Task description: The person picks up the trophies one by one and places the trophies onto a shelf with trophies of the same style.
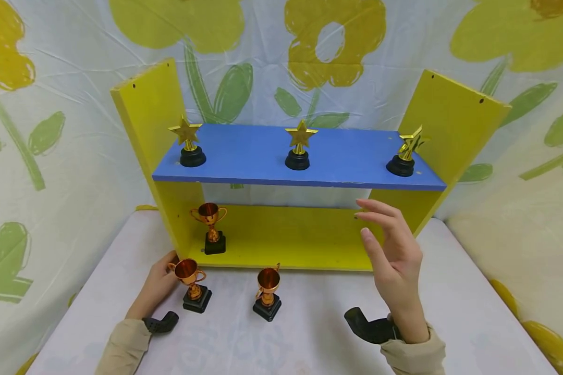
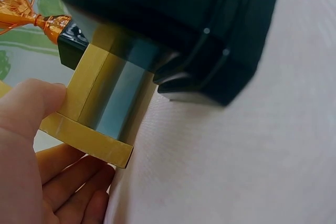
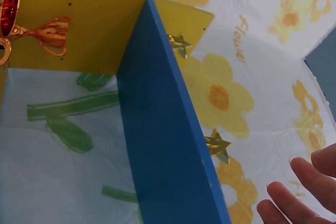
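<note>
A yellow shelf (image 1: 291, 239) with a blue middle board (image 1: 244, 148) stands in front of me. At its lower left corner my left hand (image 1: 156, 284) grips the yellow board's end (image 2: 86, 142), thumb on one side and fingers on the other. One copper-coloured trophy cup (image 1: 211, 221) stands on the lower board at the left. A second trophy cup (image 1: 194, 291) is on the table right beside my left hand; its black base (image 2: 168, 19) fills the top of the left wrist view. My right hand (image 1: 396, 255) is raised before the shelf's right side, fingers apart, holding nothing.
A third trophy cup (image 1: 267, 289) stands on the white table (image 1: 309, 333) before the shelf. Three gold star trophies, at left (image 1: 186, 136), middle (image 1: 300, 143) and right (image 1: 405, 156), stand on the blue board. Flower-printed cloth (image 1: 267, 62) hangs behind and at both sides.
</note>
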A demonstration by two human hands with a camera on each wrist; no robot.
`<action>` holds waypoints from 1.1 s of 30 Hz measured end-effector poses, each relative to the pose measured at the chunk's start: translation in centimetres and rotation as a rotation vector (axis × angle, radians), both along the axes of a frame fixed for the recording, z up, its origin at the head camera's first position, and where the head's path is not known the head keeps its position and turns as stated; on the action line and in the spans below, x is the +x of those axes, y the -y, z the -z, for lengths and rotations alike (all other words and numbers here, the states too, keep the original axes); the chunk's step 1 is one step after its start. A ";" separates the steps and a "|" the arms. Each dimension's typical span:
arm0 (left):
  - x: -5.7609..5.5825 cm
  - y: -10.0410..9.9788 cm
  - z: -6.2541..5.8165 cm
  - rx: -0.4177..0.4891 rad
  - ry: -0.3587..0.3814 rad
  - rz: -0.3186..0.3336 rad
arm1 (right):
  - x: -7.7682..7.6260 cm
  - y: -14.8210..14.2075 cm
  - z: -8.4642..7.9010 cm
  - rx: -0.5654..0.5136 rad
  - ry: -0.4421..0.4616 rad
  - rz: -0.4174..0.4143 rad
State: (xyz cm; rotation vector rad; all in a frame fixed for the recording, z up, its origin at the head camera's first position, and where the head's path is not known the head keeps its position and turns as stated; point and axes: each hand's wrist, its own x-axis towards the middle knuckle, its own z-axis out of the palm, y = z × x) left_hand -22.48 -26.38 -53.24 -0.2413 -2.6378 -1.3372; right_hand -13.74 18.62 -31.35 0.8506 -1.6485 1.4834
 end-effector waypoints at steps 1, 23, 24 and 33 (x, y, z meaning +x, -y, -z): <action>0.0 0.0 -0.1 0.002 0.001 0.000 | 0.0 0.0 0.1 0.003 0.003 -0.002; 0.3 0.0 -0.1 0.020 0.027 0.002 | -1.3 2.7 2.7 0.180 0.089 -0.045; 0.3 -0.1 -0.1 0.016 0.025 0.002 | -1.3 2.8 2.8 0.191 0.103 -0.050; 0.3 0.0 -0.2 0.007 -0.007 -0.006 | -1.8 3.7 3.8 0.240 0.180 -0.095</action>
